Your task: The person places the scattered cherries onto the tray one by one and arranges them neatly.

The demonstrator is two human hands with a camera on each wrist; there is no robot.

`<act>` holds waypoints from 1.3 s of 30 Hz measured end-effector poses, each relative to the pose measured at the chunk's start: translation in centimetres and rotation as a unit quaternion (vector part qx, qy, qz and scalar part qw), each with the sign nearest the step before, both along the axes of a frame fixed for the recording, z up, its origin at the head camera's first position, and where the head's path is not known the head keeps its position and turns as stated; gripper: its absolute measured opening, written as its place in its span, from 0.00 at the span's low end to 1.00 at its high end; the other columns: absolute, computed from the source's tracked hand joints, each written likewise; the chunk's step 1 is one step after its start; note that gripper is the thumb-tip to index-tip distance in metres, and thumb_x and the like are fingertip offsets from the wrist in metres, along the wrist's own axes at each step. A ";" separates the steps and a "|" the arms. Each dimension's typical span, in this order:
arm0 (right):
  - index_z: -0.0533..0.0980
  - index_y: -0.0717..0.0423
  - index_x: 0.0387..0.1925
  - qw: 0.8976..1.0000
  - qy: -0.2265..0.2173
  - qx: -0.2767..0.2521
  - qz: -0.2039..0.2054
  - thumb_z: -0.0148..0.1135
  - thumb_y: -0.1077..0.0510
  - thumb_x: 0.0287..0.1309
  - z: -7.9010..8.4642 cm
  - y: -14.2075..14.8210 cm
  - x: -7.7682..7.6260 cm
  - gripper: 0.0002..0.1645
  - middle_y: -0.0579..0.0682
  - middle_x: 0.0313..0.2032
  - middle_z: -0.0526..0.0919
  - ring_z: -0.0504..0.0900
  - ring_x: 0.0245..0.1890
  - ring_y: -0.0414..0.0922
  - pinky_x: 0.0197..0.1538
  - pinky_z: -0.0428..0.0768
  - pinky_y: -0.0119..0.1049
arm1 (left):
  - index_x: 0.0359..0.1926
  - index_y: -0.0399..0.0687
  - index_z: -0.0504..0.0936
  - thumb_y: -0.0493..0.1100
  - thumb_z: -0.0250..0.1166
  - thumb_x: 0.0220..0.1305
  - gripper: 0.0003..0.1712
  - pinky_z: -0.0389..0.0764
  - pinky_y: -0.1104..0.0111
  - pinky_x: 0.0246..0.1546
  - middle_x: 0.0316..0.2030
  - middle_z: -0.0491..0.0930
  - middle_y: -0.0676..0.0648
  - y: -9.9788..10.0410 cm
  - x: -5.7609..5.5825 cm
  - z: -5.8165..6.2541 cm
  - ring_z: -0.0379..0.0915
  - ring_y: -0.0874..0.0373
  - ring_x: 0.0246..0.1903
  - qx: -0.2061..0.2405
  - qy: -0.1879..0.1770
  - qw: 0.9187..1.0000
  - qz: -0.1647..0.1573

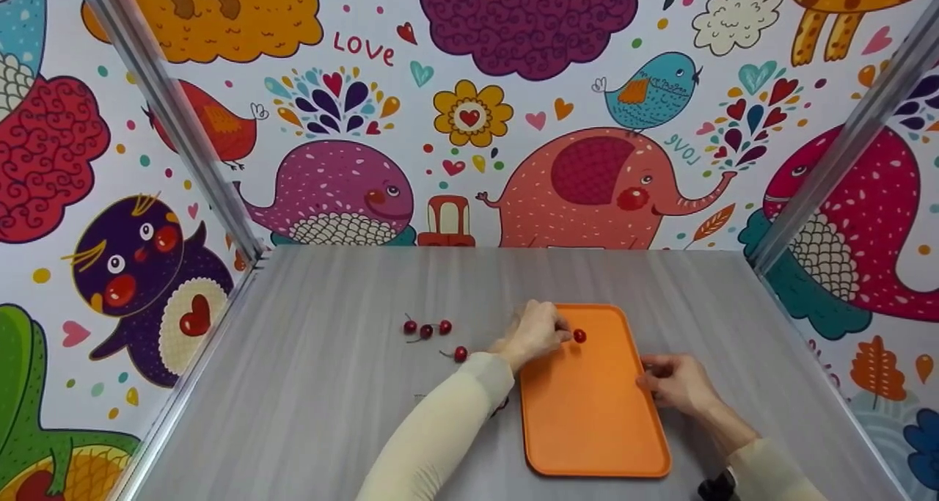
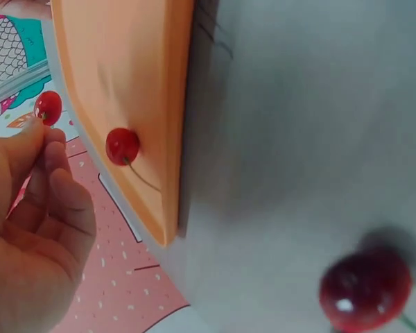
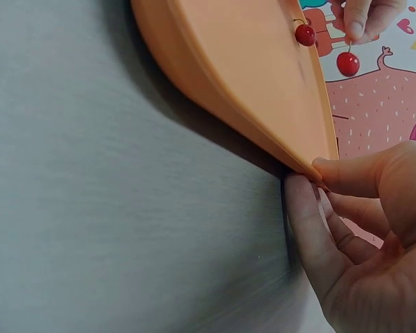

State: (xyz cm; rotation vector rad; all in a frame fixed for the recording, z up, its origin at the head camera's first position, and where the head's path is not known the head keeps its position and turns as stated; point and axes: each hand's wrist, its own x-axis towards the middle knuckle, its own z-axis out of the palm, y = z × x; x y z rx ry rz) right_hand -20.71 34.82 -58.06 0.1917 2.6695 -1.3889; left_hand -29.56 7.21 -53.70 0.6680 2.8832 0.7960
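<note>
My left hand (image 1: pixel 539 330) is over the far left part of an orange tray (image 1: pixel 594 413). Between thumb and fingertips it pinches a red cherry (image 2: pixel 48 107) by its stem, held above the tray, as both wrist views show. A second cherry (image 2: pixel 123 146) lies on the tray near its rim, its stem trailing to the side. At the tray's right edge, my right hand (image 1: pixel 682 384) grips the rim, with the thumb on top and a finger below, clear in the right wrist view.
Several cherries with stems lie left of the tray, among them one cherry (image 1: pixel 409 327) at the far left and another cherry (image 1: pixel 460 353) nearer my left forearm. Dark red bits peek out beside the left sleeve (image 1: pixel 447 428). Cartoon-printed walls (image 1: pixel 469 46) enclose the grey table (image 1: pixel 308 384).
</note>
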 end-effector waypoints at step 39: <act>0.80 0.75 0.68 1.000 0.002 -0.009 0.002 0.74 0.65 0.71 -0.1 0.2 -0.1 0.29 0.59 0.40 0.91 0.93 0.38 0.46 0.37 0.94 0.41 | 0.17 0.55 0.77 0.37 0.68 0.72 0.24 0.78 0.64 0.24 0.21 0.80 0.56 3.4 -1.9 -3.4 0.77 0.61 0.24 -0.135 0.129 0.982 -0.010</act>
